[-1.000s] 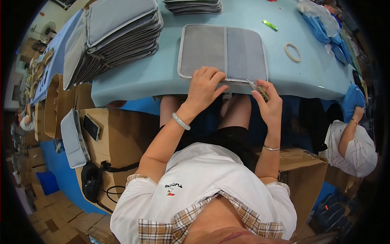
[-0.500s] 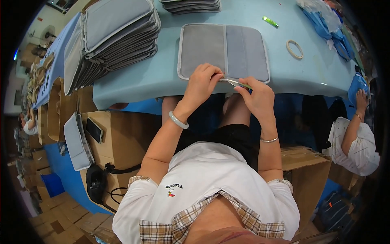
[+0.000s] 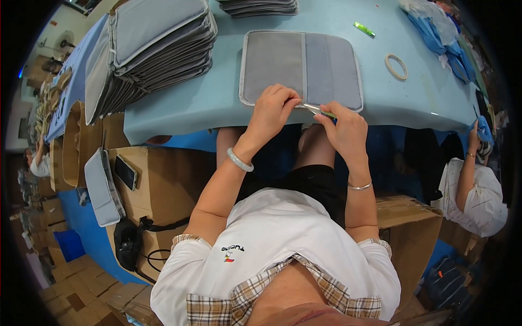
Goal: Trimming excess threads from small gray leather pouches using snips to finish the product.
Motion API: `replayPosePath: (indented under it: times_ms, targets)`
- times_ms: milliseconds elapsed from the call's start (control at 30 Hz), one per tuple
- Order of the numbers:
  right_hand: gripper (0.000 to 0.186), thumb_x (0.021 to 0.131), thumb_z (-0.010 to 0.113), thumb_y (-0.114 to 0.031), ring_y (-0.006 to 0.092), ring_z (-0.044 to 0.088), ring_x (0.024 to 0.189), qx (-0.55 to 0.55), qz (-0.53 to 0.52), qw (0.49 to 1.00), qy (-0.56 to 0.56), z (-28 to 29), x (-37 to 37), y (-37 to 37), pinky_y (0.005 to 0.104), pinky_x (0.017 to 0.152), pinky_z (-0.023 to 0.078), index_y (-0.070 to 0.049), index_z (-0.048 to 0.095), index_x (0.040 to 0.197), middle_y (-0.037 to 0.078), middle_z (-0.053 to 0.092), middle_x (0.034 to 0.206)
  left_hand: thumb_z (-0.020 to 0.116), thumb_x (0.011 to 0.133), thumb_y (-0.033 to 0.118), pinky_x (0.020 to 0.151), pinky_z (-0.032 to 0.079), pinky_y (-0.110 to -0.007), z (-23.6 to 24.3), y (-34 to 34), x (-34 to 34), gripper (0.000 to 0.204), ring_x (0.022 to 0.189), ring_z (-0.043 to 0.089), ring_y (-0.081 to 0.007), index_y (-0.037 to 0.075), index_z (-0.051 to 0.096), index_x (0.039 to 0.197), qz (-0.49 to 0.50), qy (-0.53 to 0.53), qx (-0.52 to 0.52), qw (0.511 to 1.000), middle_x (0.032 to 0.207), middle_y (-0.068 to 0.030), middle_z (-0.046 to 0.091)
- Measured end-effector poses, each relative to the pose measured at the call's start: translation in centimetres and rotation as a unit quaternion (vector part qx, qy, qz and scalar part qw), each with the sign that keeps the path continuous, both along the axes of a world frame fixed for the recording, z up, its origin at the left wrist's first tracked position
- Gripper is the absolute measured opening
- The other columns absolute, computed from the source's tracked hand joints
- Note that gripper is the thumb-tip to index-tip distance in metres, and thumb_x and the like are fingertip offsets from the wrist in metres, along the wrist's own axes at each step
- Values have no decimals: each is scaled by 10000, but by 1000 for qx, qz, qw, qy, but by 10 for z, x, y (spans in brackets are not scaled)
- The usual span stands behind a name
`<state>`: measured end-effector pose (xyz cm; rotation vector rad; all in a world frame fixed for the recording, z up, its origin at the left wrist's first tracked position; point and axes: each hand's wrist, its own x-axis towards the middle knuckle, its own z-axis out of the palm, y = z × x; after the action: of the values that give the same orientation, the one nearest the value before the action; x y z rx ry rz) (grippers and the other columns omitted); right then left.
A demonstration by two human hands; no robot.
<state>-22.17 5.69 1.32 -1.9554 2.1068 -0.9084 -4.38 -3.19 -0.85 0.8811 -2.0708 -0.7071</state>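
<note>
A grey padded fabric sleeve (image 3: 274, 60) with light piping and a seam down its middle lies flat on the table in front of me. My left hand (image 3: 274, 111) is closed in a pinch at its near edge; any loose thread between the fingertips is too small to tell. My right hand (image 3: 346, 130) grips a small pair of thread snips (image 3: 314, 108) with a green and blue handle. Their metal blades point left and touch or nearly touch the sleeve's edge beside my left fingertips.
A tall stack of similar grey sleeves (image 3: 163, 49) stands at the left, with a smaller stack (image 3: 258, 6) at the far edge. A tape roll (image 3: 396, 67) and a green packet (image 3: 364, 29) lie on the right. Cardboard boxes (image 3: 157, 179) flank me. A co-worker (image 3: 473, 190) sits at the right.
The snips' blades, spread apart before, look closer together now. Both my hands stay at the sleeve's near edge. The co-worker's hand has shifted with the blue item.
</note>
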Motion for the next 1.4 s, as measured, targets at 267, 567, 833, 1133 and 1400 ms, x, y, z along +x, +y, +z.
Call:
replayPosePath:
  times_ms: [267, 567, 833, 1133, 1400]
  targets:
    - [223, 811, 743, -268, 290, 661, 690, -36, 1, 996, -83, -2, -7, 8, 343, 597, 493, -85, 685, 926, 81, 699, 783, 692, 849, 150, 696, 475, -371, -4, 24, 25, 88, 800, 580, -279, 63, 674, 856, -46, 37, -66, 996, 812, -75, 614]
    - [293, 784, 778, -269, 240, 640, 627, -17, 9, 995, -103, -4, 2, 10, 321, 576, 486, -84, 675, 986, 61, 672, 724, 779, 773, 159, 671, 502, -346, -7, 30, 48, 198, 810, 602, -257, 74, 660, 907, 63, -32, -147, 987, 881, -53, 618]
    - [291, 780, 781, -271, 228, 656, 644, -7, 35, 995, -95, 2, 21, 0, 324, 585, 491, -80, 679, 974, 64, 678, 734, 742, 789, 86, 719, 489, -366, -6, 2, 49, 177, 830, 582, -265, 56, 660, 942, 53, -55, -152, 985, 879, -61, 616]
    - [242, 776, 767, -259, 266, 665, 667, -40, 79, 994, -59, 2, 31, -24, 353, 591, 499, -80, 698, 924, 89, 699, 771, 652, 888, 72, 633, 464, -299, 3, -2, 54, 74, 691, 578, -204, 14, 646, 935, 53, 21, 17, 998, 815, -85, 625]
    - [212, 773, 765, -250, 279, 661, 668, -8, 84, 995, -61, 9, 32, -27, 356, 591, 499, -93, 703, 902, 80, 705, 774, 648, 902, 102, 638, 457, -287, -1, -3, 53, 99, 691, 570, -188, 8, 641, 933, 62, 41, 39, 996, 800, -82, 619]
